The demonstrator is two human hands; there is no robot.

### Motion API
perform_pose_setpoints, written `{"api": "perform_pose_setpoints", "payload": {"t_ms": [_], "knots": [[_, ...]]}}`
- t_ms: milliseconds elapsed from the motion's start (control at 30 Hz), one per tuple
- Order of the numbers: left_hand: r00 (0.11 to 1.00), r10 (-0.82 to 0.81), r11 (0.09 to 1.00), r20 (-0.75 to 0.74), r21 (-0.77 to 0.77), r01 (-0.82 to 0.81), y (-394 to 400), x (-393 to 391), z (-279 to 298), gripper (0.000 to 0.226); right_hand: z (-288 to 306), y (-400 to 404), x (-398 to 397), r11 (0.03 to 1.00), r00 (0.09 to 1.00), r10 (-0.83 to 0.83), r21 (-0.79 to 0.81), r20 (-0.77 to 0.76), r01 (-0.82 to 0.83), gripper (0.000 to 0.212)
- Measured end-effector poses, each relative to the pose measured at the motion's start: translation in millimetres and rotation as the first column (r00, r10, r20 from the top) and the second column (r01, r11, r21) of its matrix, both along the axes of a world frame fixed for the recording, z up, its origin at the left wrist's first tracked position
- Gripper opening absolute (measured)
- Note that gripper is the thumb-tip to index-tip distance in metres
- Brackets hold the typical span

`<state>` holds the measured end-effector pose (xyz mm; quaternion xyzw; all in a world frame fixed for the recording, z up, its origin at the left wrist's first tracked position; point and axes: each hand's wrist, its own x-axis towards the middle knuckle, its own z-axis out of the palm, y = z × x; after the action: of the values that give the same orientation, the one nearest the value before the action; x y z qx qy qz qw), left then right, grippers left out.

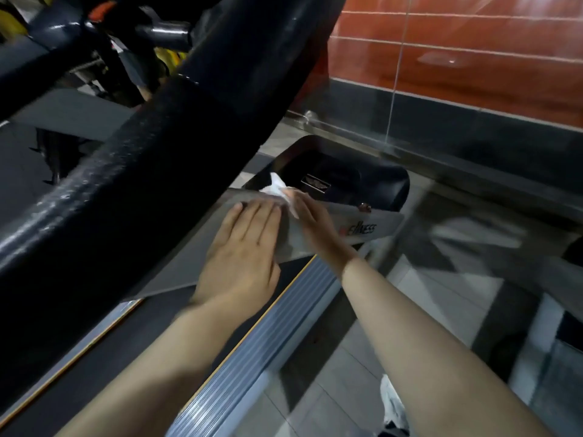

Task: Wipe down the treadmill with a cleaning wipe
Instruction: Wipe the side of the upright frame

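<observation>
Wiping in progress at the front motor cover of the treadmill.

We see the left hand (241,247) lying flat, fingers straight, on the grey motor cover (176,266), holding nothing. The right hand (310,220) presses the white cleaning wipe (279,187) against the cover's far edge; its finger curl is blurred. We judge the work partly done at most: the ribbed side rail (252,351), belt and black handrail (132,171) show no sign of wiping.

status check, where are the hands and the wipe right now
Left hand flat on grey cover, no grip. Right hand holds wipe at cover's far edge. Handrail crosses close above left.
</observation>
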<state>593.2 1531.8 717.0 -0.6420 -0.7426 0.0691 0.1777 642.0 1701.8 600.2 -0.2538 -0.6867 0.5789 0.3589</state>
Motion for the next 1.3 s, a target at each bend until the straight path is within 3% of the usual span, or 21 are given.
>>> {"api": "perform_pose_setpoints", "payload": {"t_ms": [67,200,333,433,533,600,700,767,833,967,1133,1200,1300], "knots": [[1.0,0.02,0.999,-0.012,-0.032,-0.021,14.8,0.8,-6.5,0.068,-21.4,32.5,7.6,0.998,0.984,-0.064,0.006,0.165,0.064,0.036],[1.0,0.021,0.997,0.023,-0.071,-0.02,50.9,9.2,-22.7,0.067,-35.7,61.4,15.3,0.996,0.964,-0.001,-0.081,0.264,0.023,0.037],[0.996,0.06,0.99,0.066,-0.13,-0.051,98.4,14.6,-44.8,0.065,-55.6,53.1,14.1,0.983,0.998,0.056,0.172,0.041,-0.063,0.037],[0.994,0.098,0.976,0.039,-0.2,-0.088,136.1,13.1,-63.8,0.062,-89.0,100.3,29.4,0.997,0.99,0.057,0.051,0.127,-0.063,0.042],[0.994,0.104,0.964,0.029,-0.25,-0.094,171.0,13.6,-83.5,0.061,-127.9,152.6,53.7,0.989,0.945,-0.041,-0.123,0.325,0.086,0.043],[0.994,0.093,0.96,0.051,-0.269,-0.076,190.0,14.5,-95.7,0.062,-130.3,162.8,56.6,0.98,0.961,-0.043,-0.174,0.272,0.093,0.039],[0.993,0.076,0.965,0.092,-0.257,-0.051,212.3,17.4,-111.4,0.054,-124.6,138.0,47.2,0.997,0.992,0.039,0.066,0.121,-0.048,0.035],[0.989,0.085,0.965,0.122,-0.259,-0.051,224.7,22.4,-121.0,0.048,-140.7,144.1,44.4,0.991,0.987,0.062,0.111,0.147,-0.078,0.038],[0.983,0.106,0.957,0.148,-0.282,-0.061,234.2,24.8,-132.4,0.048,-171.5,170.1,46.7,0.991,0.974,0.003,0.127,0.226,-0.033,0.043],[0.981,0.127,0.931,0.149,-0.358,-0.066,249.6,26.4,-156.6,0.054,-202.8,209.1,49.5,0.989,0.923,-0.128,-0.022,0.364,0.146,0.045],[0.971,0.124,0.943,0.205,-0.329,-0.051,266.8,27.9,-171.1,0.036,-176.6,167.7,33.1,0.99,0.986,0.006,0.141,0.168,-0.03,0.045],[0.966,0.15,0.934,0.209,-0.351,-0.068,273.3,28.1,-175.5,0.036,-196.3,192.6,46.6,0.983,0.976,-0.042,0.181,0.211,0.003,0.046],[0.961,0.2,0.91,0.19,-0.4,-0.11,285.8,28.7,-183.2,0.039,-229.7,231.9,63.7,0.982,0.914,-0.104,0.186,0.392,0.032,0.047]]}}
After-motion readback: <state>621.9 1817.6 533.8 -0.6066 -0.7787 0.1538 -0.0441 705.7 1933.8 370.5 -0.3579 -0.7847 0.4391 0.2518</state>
